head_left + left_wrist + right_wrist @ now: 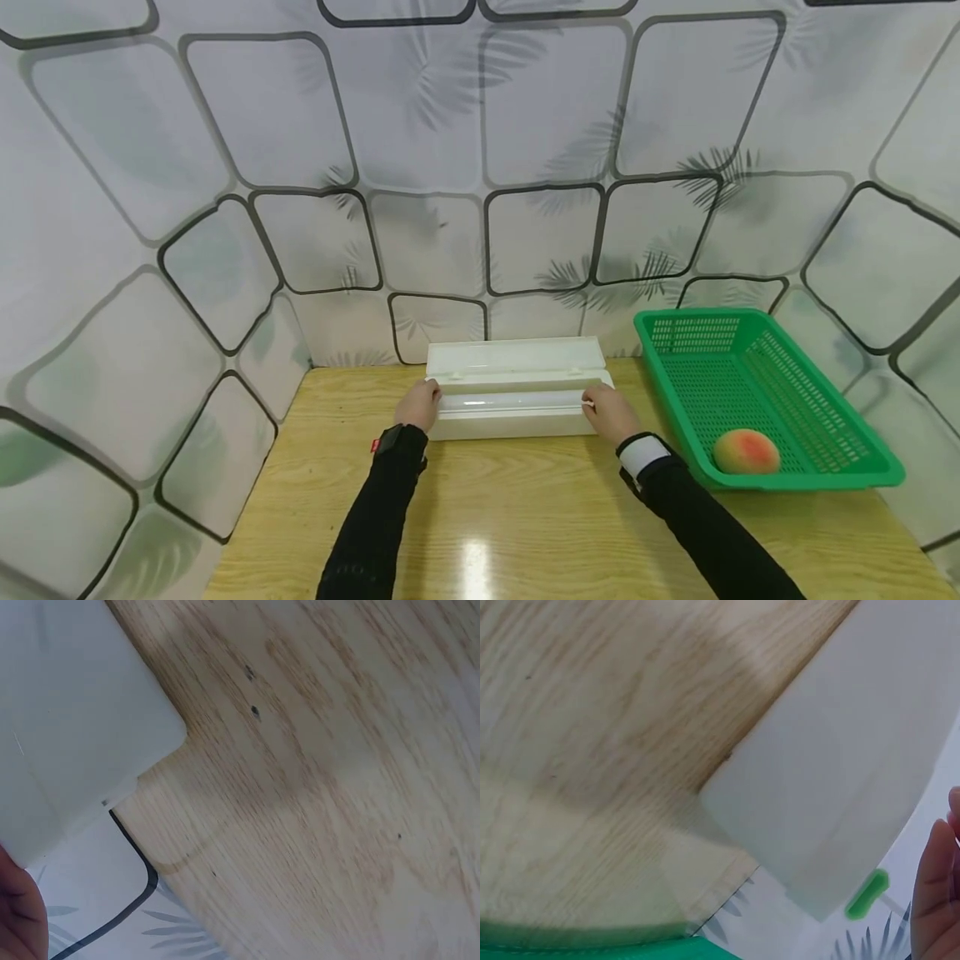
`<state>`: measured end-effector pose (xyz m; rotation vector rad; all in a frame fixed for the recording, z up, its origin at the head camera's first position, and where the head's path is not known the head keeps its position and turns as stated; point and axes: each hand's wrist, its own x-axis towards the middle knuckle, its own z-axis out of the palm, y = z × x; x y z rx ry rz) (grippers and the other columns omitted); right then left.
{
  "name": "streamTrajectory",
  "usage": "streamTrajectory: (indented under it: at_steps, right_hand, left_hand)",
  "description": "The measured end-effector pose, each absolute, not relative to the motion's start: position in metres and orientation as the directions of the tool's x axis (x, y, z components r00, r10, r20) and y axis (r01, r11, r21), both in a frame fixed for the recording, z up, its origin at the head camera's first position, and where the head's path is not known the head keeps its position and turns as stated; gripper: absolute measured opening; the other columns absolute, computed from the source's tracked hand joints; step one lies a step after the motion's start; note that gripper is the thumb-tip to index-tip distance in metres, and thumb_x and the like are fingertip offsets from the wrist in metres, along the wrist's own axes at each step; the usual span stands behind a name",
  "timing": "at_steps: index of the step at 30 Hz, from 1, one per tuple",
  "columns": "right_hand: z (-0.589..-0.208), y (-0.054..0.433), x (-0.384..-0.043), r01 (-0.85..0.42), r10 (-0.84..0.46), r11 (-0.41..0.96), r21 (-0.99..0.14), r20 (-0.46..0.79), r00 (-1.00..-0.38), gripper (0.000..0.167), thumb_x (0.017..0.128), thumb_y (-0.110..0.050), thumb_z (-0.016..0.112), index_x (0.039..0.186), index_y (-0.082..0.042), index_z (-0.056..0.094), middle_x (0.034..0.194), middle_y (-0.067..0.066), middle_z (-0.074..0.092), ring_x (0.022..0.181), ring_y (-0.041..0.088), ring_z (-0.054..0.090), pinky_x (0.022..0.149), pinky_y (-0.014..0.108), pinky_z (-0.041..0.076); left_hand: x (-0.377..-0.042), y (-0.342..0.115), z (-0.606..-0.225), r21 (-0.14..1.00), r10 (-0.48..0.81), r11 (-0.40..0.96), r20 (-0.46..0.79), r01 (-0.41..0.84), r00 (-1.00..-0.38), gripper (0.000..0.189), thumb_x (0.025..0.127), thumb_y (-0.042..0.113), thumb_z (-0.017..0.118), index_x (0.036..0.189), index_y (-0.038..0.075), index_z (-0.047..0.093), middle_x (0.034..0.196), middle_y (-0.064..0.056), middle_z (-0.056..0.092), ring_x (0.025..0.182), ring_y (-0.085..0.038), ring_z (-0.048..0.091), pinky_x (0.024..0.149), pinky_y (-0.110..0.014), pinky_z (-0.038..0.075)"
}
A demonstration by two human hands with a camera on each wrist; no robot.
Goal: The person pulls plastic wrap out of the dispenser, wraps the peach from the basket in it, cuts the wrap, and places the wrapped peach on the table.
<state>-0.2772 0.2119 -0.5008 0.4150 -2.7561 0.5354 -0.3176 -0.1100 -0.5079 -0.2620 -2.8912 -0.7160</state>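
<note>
A long white cling film dispenser [517, 427] lies on the table with its lid [517, 358] tipped back. Inside it, a shiny roll of cling film [510, 402] runs from end to end. My left hand [418, 406] is at the dispenser's left end, its curled fingers pinching at the film's edge. At the opposite end my right hand [611, 415] pinches the film between thumb and fingers. The film between the fingertips is too clear to make out well. Each wrist view shows an end of the white box and only part of the hand.
To the right stands a green plastic basket [810, 358] with a peach [746, 452] in its near left corner. A small green piece [866, 894] shows beside the box end in the right wrist view. The wooden table [487, 508] meets a patterned curtain [427, 242] behind.
</note>
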Motion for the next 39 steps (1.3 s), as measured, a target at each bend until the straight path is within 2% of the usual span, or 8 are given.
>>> streamTrajectory:
  at_steps: [5, 10, 14, 19, 24, 28, 33, 39]
  right_hand:
    - [-0.500, 0.204, -0.284, -0.331, -0.227, 0.892, -0.308, 0.329, -0.917, 0.010, 0.077, -0.006, 0.066, 0.084, -0.001, 0.062, 0.084, 0.011, 0.058, 0.074, 0.024, 0.057, 0.063, 0.035, 0.047]
    - [-0.500, 0.190, -0.292, -0.315, -0.236, 0.903, -0.293, 0.274, -0.932, 0.018, 0.078, -0.014, 0.067, 0.092, -0.003, 0.063, 0.086, 0.010, 0.057, 0.072, 0.023, 0.057, 0.059, 0.034, 0.047]
    - [-0.498, 0.178, -0.299, -0.330, -0.272, 0.914, -0.234, 0.249, -0.930, 0.025, 0.077, -0.016, 0.069, 0.096, -0.002, 0.063, 0.087, 0.010, 0.057, 0.074, 0.024, 0.057, 0.062, 0.034, 0.047]
    - [-0.496, 0.168, -0.308, -0.321, -0.291, 0.926, -0.197, 0.167, -0.942, 0.024, 0.077, -0.015, 0.068, 0.098, -0.003, 0.064, 0.089, 0.011, 0.059, 0.080, 0.026, 0.057, 0.065, 0.034, 0.047]
    - [-0.495, 0.172, -0.315, -0.287, -0.278, 0.933, -0.216, 0.073, -0.958, 0.012, 0.081, -0.007, 0.062, 0.092, -0.003, 0.064, 0.085, 0.011, 0.060, 0.079, 0.026, 0.057, 0.065, 0.036, 0.048]
    - [-0.494, 0.187, -0.314, -0.258, -0.248, 0.946, -0.196, 0.074, -0.966, 0.006, 0.079, -0.004, 0.063, 0.084, -0.004, 0.065, 0.080, 0.009, 0.061, 0.074, 0.025, 0.058, 0.062, 0.036, 0.048]
    - [-0.490, 0.211, -0.313, -0.225, -0.212, 0.955, -0.192, 0.087, -0.973, 0.004, 0.076, 0.001, 0.062, 0.077, -0.002, 0.064, 0.075, 0.009, 0.061, 0.068, 0.024, 0.057, 0.058, 0.037, 0.047]
    - [-0.491, 0.232, -0.314, -0.224, -0.210, 0.954, -0.199, 0.089, -0.974, 0.007, 0.078, 0.001, 0.060, 0.074, -0.004, 0.062, 0.072, 0.009, 0.061, 0.063, 0.023, 0.056, 0.056, 0.037, 0.045]
  left_hand:
    - [-0.319, -0.109, -0.508, 0.493, 0.083, 0.853, 0.198, 0.173, -0.977, 0.008, 0.087, 0.011, 0.055, 0.085, 0.005, 0.061, 0.077, -0.007, 0.058, 0.067, -0.021, 0.054, 0.060, -0.034, 0.044]
    - [-0.320, -0.109, -0.511, 0.531, 0.039, 0.835, 0.209, 0.147, -0.977, 0.009, 0.088, 0.011, 0.055, 0.082, 0.006, 0.060, 0.074, -0.005, 0.057, 0.062, -0.018, 0.051, 0.057, -0.032, 0.042]
    - [-0.318, -0.108, -0.511, 0.559, 0.025, 0.817, 0.204, 0.138, -0.979, 0.010, 0.088, 0.011, 0.055, 0.081, 0.005, 0.059, 0.073, -0.006, 0.056, 0.061, -0.018, 0.050, 0.056, -0.032, 0.041]
    - [-0.316, -0.108, -0.509, 0.582, 0.013, 0.802, 0.202, 0.131, -0.979, 0.010, 0.089, 0.010, 0.053, 0.082, 0.004, 0.058, 0.072, -0.006, 0.055, 0.061, -0.019, 0.048, 0.057, -0.033, 0.040]
    - [-0.316, -0.109, -0.507, 0.585, 0.029, 0.797, 0.215, 0.153, -0.976, 0.011, 0.089, 0.009, 0.052, 0.081, 0.004, 0.056, 0.071, -0.006, 0.053, 0.059, -0.018, 0.045, 0.056, -0.033, 0.039]
    - [-0.316, -0.108, -0.508, 0.598, 0.053, 0.781, 0.221, 0.178, -0.974, 0.011, 0.090, 0.008, 0.051, 0.081, 0.003, 0.055, 0.070, -0.006, 0.051, 0.058, -0.018, 0.043, 0.056, -0.032, 0.037]
    - [-0.317, -0.109, -0.509, 0.604, 0.058, 0.775, 0.221, 0.183, -0.974, 0.011, 0.090, 0.008, 0.050, 0.082, 0.003, 0.055, 0.071, -0.007, 0.051, 0.060, -0.018, 0.043, 0.056, -0.032, 0.038]
    - [-0.317, -0.111, -0.508, 0.605, 0.059, 0.774, 0.223, 0.185, -0.973, 0.011, 0.090, 0.009, 0.051, 0.082, 0.002, 0.054, 0.071, -0.007, 0.051, 0.060, -0.019, 0.044, 0.056, -0.032, 0.038]
